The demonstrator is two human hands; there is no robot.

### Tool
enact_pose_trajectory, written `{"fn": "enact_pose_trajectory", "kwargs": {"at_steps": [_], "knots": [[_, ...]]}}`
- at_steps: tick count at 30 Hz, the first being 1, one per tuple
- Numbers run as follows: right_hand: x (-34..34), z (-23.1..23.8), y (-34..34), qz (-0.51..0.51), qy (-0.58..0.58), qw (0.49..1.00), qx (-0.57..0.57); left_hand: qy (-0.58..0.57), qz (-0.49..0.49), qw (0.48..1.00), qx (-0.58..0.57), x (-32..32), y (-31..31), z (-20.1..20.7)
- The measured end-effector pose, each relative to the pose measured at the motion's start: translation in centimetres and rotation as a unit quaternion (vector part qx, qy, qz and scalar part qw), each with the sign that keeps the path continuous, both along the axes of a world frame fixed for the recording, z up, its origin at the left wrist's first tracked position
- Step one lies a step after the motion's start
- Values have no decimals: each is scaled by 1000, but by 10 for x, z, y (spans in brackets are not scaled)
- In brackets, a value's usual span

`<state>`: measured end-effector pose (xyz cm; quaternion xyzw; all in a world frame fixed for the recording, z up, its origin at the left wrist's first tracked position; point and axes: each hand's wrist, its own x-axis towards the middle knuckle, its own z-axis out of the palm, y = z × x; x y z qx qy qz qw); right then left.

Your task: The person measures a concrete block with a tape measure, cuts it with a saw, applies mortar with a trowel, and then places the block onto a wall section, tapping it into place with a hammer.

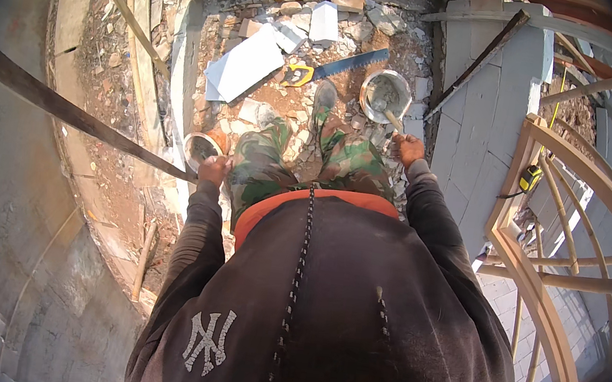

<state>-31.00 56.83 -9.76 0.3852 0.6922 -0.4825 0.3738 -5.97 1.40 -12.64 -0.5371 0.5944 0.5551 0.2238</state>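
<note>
Head view | right hand (407, 150) grips handle (393, 120) in bucket (405, 88) | left hand (214, 170) at pail (189, 146), grip unclear | saw (347, 63) between bucket and block (249, 66)

You're getting strong daylight, approx. from above; exact dir. isn't showing. White slab (249, 64) is glaring, nearly losing surface detail, and the bucket (407, 88) is catching light along its rim. Small shadows are breaking up the rubble (382, 22). Your dark sweatshirt (357, 275) is swallowing detail, esp. low in the pic. Centre's looking fairly sharp; L/R edges are going soft. Timber frame (535, 296) is bowing w/ fisheye distortion, black vignetting ringing everything.
</note>
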Motion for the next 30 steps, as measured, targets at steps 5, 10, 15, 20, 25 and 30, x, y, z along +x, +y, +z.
{"fn": "enact_pose_trajectory", "kwargs": {"at_steps": [5, 10, 15, 20, 25, 30], "knots": [[60, 49, 61, 92, 87, 925, 358, -64, 47, 997, 2, -19, -55, -31], [4, 120, 219, -12, 276, 719, 638, -59, -13, 997, -53, -32, -115, -61], [-81, 130, 405, 95, 102, 616, 775, 3, -22, 995, -95, -53, -129, -85], [-115, 110, 457, -60, 262, 880, 391, 34, -50, 994, -89, -65, -138, -169], [-79, 97, 300, -199, 189, 567, 777, 32, -194, 975, -100, -85, -167, -296], [-71, -6, 61, -95, 495, 843, 188, 11, 12, 1000, -26, -131, -154, -374]]}}
